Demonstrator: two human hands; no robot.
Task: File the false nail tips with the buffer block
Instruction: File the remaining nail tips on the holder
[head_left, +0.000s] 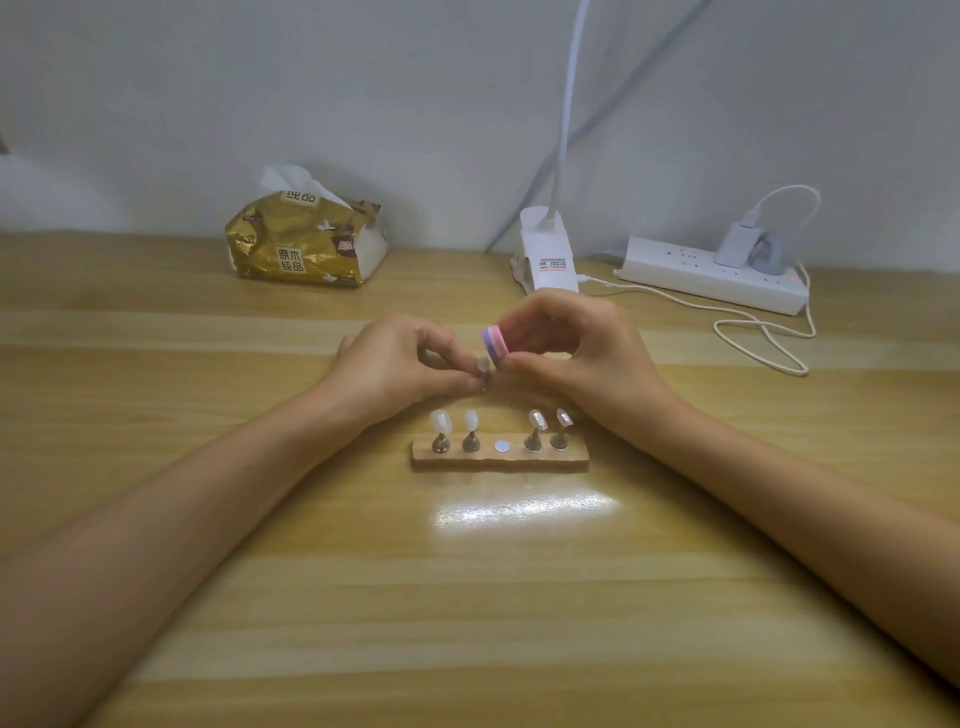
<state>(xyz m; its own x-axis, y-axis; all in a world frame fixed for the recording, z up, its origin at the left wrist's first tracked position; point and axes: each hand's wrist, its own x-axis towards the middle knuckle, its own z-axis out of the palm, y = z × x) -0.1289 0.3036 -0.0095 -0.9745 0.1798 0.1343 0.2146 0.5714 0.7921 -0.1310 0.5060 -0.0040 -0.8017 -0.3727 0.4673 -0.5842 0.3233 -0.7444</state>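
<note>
My left hand (397, 366) pinches a small metal peg with a false nail tip (483, 365) on its top, lifted above the table. My right hand (576, 348) grips a pink and purple buffer block (494, 342), whose end touches that nail tip. In front of both hands lies a wooden stand (501, 458). Two pegs with nail tips (456, 422) stand at its left and two more pegs with nail tips (549, 418) at its right. The middle seat (501, 446) shows a bare round metal disc.
A gold tissue pack (306, 236) sits at the back left. A white lamp base (548, 254) stands at the back centre by the wall. A white power strip (714, 273) with a charger and a looped white cable (763, 338) lies at the back right.
</note>
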